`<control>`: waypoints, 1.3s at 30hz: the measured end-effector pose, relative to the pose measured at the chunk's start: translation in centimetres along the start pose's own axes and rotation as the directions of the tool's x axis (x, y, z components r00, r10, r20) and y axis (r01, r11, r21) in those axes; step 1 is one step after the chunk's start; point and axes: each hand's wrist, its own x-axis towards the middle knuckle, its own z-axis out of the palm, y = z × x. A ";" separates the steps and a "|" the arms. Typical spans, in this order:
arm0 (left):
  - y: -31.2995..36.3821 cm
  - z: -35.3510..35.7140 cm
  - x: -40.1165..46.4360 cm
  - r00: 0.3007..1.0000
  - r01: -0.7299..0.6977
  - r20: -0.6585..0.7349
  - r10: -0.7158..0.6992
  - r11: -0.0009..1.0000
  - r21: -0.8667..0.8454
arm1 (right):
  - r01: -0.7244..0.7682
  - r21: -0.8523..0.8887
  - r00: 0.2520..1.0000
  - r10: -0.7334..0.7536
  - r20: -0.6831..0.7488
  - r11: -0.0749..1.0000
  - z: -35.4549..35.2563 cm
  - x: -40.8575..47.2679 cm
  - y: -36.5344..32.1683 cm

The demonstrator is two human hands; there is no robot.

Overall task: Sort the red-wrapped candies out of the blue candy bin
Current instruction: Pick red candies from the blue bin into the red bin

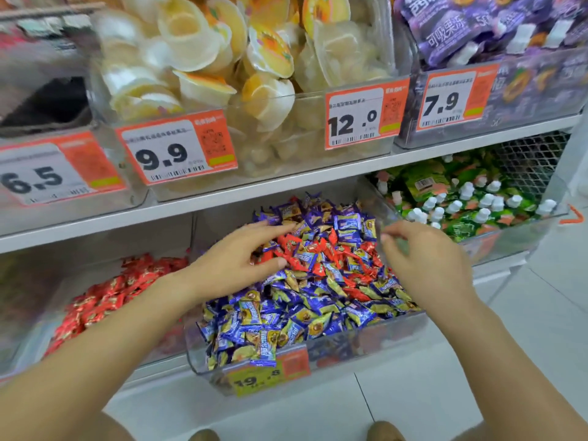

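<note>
Both hands in the blue candy bin [318, 361]

Left hand [235, 262] lies flat, fingers spread on the red-wrapped candies [321, 249] mid-bin; right hand [426, 259] hovers at the right edge, fingers loosely curled, holding nothing.

- Blue candy bin [318, 356]: clear, smooth plastic with a glossy sheen
- Blue-wrapped candies [286, 319] and red-wrapped candies [327, 253]: shiny, crinkled foil-like wrappers
- Price labels [176, 149]: matt printed paper or card
- Shelf [222, 194]: smooth white painted edge
- Jelly cups [191, 36]: translucent glossy plastic
- Floor [413, 393]: smooth pale tiles
</note>
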 end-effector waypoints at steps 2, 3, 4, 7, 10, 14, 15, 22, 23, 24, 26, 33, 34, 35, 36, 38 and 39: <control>0.5 -0.6 -0.4 0.996 0.026 -0.084 -0.024 1.000 0.018 | 0.033 0.025 0.998 -0.035 0.044 0.999 0.2 -0.3 -0.8; 0.8 -0.7 -0.5 0.994 0.023 -0.108 -0.019 0.999 0.037 | 0.034 0.024 0.996 -0.035 0.077 0.999 0.4 -0.2 -0.9; 1.2 -0.7 -0.5 0.993 0.017 -0.114 -0.010 0.998 0.056 | 0.023 0.017 0.992 -0.025 0.125 1.000 0.6 0.1 -0.8; 2.1 -0.3 -0.1 0.992 0.022 -0.123 -0.008 0.993 0.116 | 0.000 -0.052 0.951 0.017 0.310 0.999 1.8 0.8 -0.3; 2.1 0.4 0.8 0.992 0.068 -0.114 -0.052 0.988 0.138 | 0.033 -0.124 0.879 0.030 0.475 0.992 2.6 1.4 -0.2; 2.3 1.9 1.6 0.990 0.107 0.070 -0.120 0.981 0.160 | 0.011 -0.034 0.739 0.015 0.673 0.999 2.4 1.9 -0.5; 2.4 2.2 1.8 0.985 0.120 0.100 -0.142 0.973 0.197 | 0.035 -0.032 0.728 -0.003 0.686 0.999 2.6 1.9 -0.6; 2.2 2.8 3.1 0.987 0.155 0.003 -0.163 0.944 0.291 | 0.038 -0.041 0.707 0.002 0.707 0.998 3.0 2.4 -0.7; 2.0 2.6 3.1 0.984 0.152 0.044 -0.173 0.941 0.303 | 0.042 -0.052 0.707 0.007 0.707 0.998 3.0 2.5 -0.4; 2.0 2.4 3.2 0.981 0.141 0.081 -0.176 0.934 0.328 | 0.053 -0.062 0.711 0.006 0.703 0.997 3.0 2.5 -0.3; 1.9 2.0 3.3 0.983 0.114 0.095 -0.159 0.924 0.365 | 0.068 -0.061 0.733 -0.009 0.680 0.996 3.3 2.4 -0.1; 2.1 0.1 1.2 0.931 0.225 -0.222 -0.290 0.935 -0.275 | -0.040 0.096 0.901 -0.006 0.434 0.995 2.7 2.8 0.5; 1.8 -0.4 0.9 0.915 0.268 -0.222 -0.336 0.919 -0.289 | -0.057 0.117 0.908 0.003 0.419 0.991 2.7 2.9 0.4; 1.5 -0.8 0.7 0.905 0.305 -0.212 -0.370 0.909 -0.284 | -0.063 0.128 0.913 0.006 0.408 0.990 2.7 2.9 0.1; 1.2 -1.2 0.6 0.899 0.332 -0.195 -0.392 0.901 -0.278 | -0.073 0.130 0.916 0.015 0.401 0.989 2.7 2.9 -0.1; 0.6 -1.8 0.3 0.893 0.372 -0.162 -0.420 0.891 -0.260 | -0.086 0.144 0.925 0.026 0.379 0.986 2.9 2.9 -0.4; 0.4 -1.8 0.2 0.892 0.384 -0.154 -0.425 0.892 -0.237 | -0.091 0.155 0.930 0.029 0.366 0.984 3.1 2.9 -0.5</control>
